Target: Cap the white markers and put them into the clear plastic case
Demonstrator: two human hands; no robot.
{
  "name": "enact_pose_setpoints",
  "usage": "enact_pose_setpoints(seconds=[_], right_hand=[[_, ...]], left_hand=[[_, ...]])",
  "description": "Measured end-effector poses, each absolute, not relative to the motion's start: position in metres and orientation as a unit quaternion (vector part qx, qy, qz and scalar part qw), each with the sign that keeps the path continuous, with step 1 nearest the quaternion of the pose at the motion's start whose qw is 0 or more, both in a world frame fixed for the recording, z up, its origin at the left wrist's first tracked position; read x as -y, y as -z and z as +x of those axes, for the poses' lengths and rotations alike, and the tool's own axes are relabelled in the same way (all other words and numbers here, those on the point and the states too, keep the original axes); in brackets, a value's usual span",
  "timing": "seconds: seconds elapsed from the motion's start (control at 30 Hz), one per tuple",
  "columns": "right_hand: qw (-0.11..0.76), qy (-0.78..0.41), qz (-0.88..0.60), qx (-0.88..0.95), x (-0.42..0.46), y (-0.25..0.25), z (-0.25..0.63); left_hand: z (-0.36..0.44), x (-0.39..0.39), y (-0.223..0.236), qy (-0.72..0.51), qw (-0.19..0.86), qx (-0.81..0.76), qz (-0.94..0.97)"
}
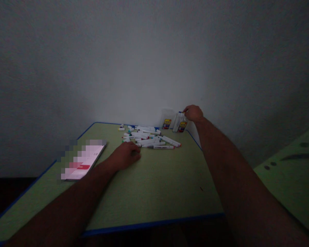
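My right hand (194,113) reaches to the back right of the table, its fingers closed at the top of a clear plastic case (181,127) with a yellow, red and blue label. It pinches what looks like the end of a marker in the case's mouth; the fingers partly hide it. Some white markers (178,122) stand upright in this case. My left hand (126,156) lies on the table, loosely bent with thumb and fingers apart and nothing in it. Just beyond it is a loose heap of white markers (146,141) with coloured ends.
A second clear case (167,122) with a similar label stands against the wall, left of the first. At the left lies a device with a lit screen (90,159), partly blurred. The green table (164,192) has a blue edge; another green surface (298,171) is at right.
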State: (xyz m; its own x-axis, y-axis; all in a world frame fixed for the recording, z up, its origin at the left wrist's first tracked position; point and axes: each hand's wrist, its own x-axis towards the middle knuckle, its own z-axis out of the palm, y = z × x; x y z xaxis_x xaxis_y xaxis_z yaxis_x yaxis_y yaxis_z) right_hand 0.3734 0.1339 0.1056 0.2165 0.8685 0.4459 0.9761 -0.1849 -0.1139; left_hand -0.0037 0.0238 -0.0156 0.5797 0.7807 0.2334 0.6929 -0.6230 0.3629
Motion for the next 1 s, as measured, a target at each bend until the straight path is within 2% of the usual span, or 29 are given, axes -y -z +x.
enact_pose_setpoints(seconds=[0.83,1.0], right_hand=[[0.180,0.144,-0.767,0.599,-0.131,-0.110,0.374],[0.214,0.146,-0.767,0.588,-0.123,-0.110,0.370]], left_hand=[[-0.004,-0.024,0.015,-0.192,0.114,-0.414,0.882],[-0.004,-0.025,0.017,-0.191,0.104,-0.415,0.883]])
